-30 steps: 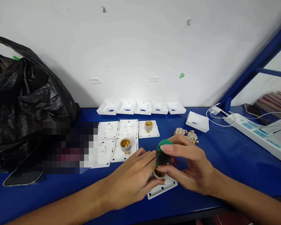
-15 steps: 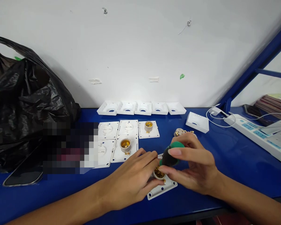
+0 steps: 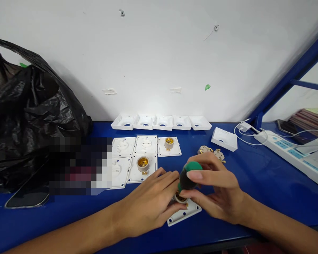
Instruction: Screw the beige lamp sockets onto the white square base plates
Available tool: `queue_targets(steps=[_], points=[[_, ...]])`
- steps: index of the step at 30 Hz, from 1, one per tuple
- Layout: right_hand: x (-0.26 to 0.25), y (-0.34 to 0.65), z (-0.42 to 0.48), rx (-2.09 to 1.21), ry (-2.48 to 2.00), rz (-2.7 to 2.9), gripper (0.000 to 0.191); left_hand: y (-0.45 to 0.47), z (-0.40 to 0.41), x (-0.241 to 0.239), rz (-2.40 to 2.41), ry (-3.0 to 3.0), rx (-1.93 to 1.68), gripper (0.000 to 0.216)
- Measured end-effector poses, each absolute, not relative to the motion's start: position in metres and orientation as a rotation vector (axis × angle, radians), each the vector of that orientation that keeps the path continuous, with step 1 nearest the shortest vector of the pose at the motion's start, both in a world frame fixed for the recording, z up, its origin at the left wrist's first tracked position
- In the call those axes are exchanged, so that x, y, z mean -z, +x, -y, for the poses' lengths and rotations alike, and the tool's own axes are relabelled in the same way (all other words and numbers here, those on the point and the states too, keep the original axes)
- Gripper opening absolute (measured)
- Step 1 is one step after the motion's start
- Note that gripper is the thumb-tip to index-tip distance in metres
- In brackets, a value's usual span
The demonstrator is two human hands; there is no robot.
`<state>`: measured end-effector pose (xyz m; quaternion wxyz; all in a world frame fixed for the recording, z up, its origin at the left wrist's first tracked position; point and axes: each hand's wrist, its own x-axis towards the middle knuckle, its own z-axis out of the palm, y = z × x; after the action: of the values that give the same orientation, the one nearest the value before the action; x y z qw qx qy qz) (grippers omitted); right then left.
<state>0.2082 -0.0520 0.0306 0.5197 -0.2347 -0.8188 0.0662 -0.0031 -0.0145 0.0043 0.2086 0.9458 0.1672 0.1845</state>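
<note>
My right hand (image 3: 217, 192) grips a stubby screwdriver with a green and black handle (image 3: 188, 174), held nearly upright with its tip down inside a brass lamp socket (image 3: 180, 198). That socket sits on a white square plate (image 3: 184, 213) near the table's front edge. My left hand (image 3: 151, 203) is closed around the socket and rests on the plate, steadying it.
Several white plates (image 3: 134, 158) lie in a grid behind my hands, two with brass sockets. A row of white covers (image 3: 161, 121) lines the wall. Loose brass contacts (image 3: 212, 152), one cover (image 3: 224, 138), a power strip (image 3: 294, 153), a black bag (image 3: 29, 113) and a phone (image 3: 26, 197) surround them.
The screwdriver handle tilted to the right half a second ago and is back nearly upright over the socket. My left hand stays in place.
</note>
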Motion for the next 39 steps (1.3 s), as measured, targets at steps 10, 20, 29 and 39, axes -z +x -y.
queue_targets(steps=[10, 20, 29, 39], points=[[-0.029, 0.214, 0.053, -0.187, -0.581, 2.045, 0.056, -0.003, 0.014, -0.005, -0.449, 2.587, -0.510, 0.014], [-0.032, 0.212, 0.052, -0.097, -0.611, 2.010, 0.055, -0.002, 0.014, -0.003, -0.431, 2.643, -0.566, 0.017], [-0.018, 0.217, 0.034, 0.037, -0.734, 1.423, 0.056, 0.002, 0.007, 0.001, -0.749, 2.836, -0.618, 0.029], [-0.011, 0.219, 0.013, -0.057, -0.823, 1.447, 0.042, 0.010, -0.004, -0.007, -0.932, 3.010, -0.576, 0.030]])
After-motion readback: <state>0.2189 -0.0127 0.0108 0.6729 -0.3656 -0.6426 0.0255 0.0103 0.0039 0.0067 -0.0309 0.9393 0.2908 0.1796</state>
